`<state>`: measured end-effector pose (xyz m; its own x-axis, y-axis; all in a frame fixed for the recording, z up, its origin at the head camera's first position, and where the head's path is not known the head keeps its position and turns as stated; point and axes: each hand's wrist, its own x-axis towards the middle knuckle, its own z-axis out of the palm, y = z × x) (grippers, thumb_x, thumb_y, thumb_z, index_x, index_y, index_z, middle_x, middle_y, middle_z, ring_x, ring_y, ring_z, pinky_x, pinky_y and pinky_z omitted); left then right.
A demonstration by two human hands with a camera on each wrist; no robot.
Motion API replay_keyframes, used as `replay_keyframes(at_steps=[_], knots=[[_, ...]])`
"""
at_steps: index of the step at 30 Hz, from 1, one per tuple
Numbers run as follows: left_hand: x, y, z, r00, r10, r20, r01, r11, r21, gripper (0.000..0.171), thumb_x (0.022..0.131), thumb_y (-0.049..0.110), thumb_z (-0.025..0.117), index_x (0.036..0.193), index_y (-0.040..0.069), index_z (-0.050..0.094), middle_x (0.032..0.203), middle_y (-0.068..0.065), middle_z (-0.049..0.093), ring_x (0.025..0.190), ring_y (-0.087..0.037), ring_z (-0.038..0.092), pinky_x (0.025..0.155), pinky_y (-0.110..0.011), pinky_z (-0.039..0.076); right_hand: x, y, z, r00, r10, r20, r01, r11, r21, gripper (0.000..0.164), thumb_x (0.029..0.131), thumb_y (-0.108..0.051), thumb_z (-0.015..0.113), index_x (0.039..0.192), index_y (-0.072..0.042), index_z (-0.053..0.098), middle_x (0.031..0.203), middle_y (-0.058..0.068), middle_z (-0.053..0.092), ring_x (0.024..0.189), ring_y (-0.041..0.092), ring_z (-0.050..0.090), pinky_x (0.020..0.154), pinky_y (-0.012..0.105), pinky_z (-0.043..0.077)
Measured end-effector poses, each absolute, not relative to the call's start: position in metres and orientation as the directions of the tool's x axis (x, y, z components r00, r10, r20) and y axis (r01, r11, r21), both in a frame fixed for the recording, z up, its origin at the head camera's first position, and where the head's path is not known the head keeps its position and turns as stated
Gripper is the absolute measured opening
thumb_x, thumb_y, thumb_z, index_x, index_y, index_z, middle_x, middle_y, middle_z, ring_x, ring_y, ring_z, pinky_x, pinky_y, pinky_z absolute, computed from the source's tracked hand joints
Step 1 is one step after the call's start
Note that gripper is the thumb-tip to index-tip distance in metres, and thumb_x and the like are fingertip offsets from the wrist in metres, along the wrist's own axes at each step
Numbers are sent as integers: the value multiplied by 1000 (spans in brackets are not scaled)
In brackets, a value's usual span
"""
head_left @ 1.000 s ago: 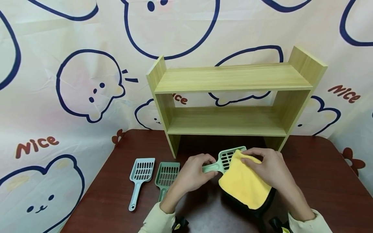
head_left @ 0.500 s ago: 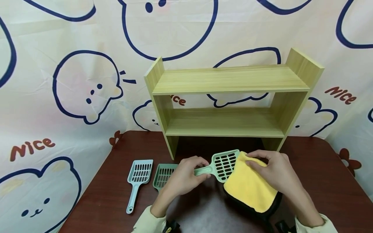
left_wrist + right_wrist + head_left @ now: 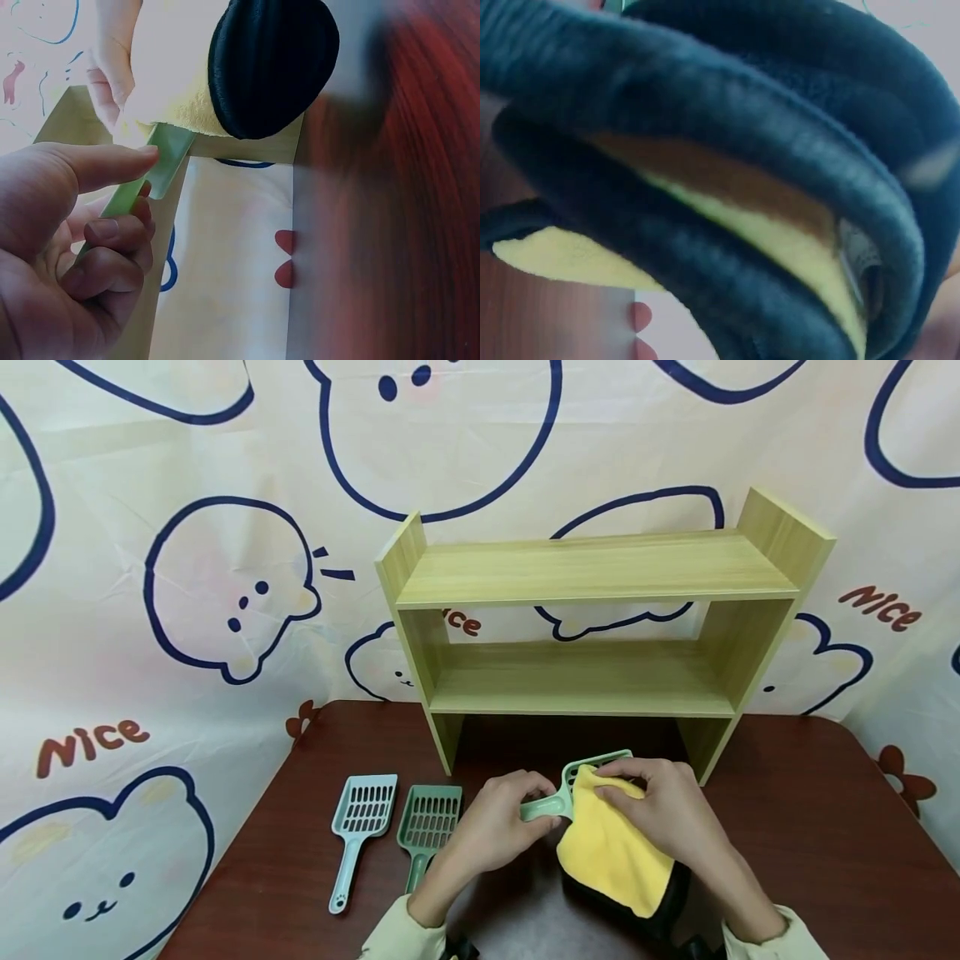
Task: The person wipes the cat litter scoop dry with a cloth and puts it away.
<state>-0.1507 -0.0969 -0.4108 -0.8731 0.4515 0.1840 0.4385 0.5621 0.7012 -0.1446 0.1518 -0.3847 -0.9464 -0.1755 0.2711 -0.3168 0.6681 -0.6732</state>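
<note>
In the head view my left hand [image 3: 495, 827] pinches the handle of a light green slotted litter scoop [image 3: 543, 807]. My right hand [image 3: 667, 806] grips a yellow cloth [image 3: 611, 860] with a black underside and lays it over the scoop's slotted head, hiding most of it. Thumb and curled fingers of the left hand [image 3: 67, 225] surround the green handle [image 3: 127, 196] in the left wrist view, where the cloth's black side [image 3: 274, 71] hangs beyond. Dark folds of the cloth [image 3: 705, 90] fill the right wrist view and hide most of the right hand.
A light blue slotted scoop [image 3: 365, 806] and a darker green one [image 3: 430, 818] lie on the brown table [image 3: 810, 827] to the left. Behind the hands stands a pale wooden shelf [image 3: 585, 677], in front of a patterned backdrop [image 3: 247, 727].
Half a second ago the scoop's slotted head lay mostly bare. Since then my right hand has moved the cloth left across it, and my left hand has shifted slightly right, keeping its hold.
</note>
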Motion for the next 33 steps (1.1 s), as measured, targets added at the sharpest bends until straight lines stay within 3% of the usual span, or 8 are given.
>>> replay_keyframes(at_steps=[8,15,28,33], knots=[[-152,-102,-408,-872,453,186,444,571,690,19,95,17,84,112,15,75,101,2,72,80,-7,59,72,-22,51,-143,163,-381,-951,-137,276,-289,704,-649,19,91,-22,88,109,-20,85,110,7,83,47,4,27,50,27,37],[-153,-112,-405,-870,452,198,452,570,686,18,96,17,82,112,15,76,101,4,72,79,-10,59,72,-23,50,-141,182,-375,-955,-91,281,-259,715,-650,17,94,-28,86,110,-22,84,102,4,83,54,5,52,53,27,45],[-154,-134,-402,-887,408,216,431,566,702,16,94,14,83,109,17,77,101,4,73,83,-11,60,74,-25,51,-140,222,-378,-936,-11,352,-248,729,-638,22,95,-28,85,114,-16,83,103,13,82,67,-2,61,53,26,49],[-153,-140,-398,-898,393,198,404,556,727,16,95,16,84,109,19,78,103,4,74,86,-11,62,78,-25,52,-142,235,-383,-931,21,365,-237,725,-647,22,94,-28,85,114,-18,83,105,11,83,79,-12,60,59,24,48]])
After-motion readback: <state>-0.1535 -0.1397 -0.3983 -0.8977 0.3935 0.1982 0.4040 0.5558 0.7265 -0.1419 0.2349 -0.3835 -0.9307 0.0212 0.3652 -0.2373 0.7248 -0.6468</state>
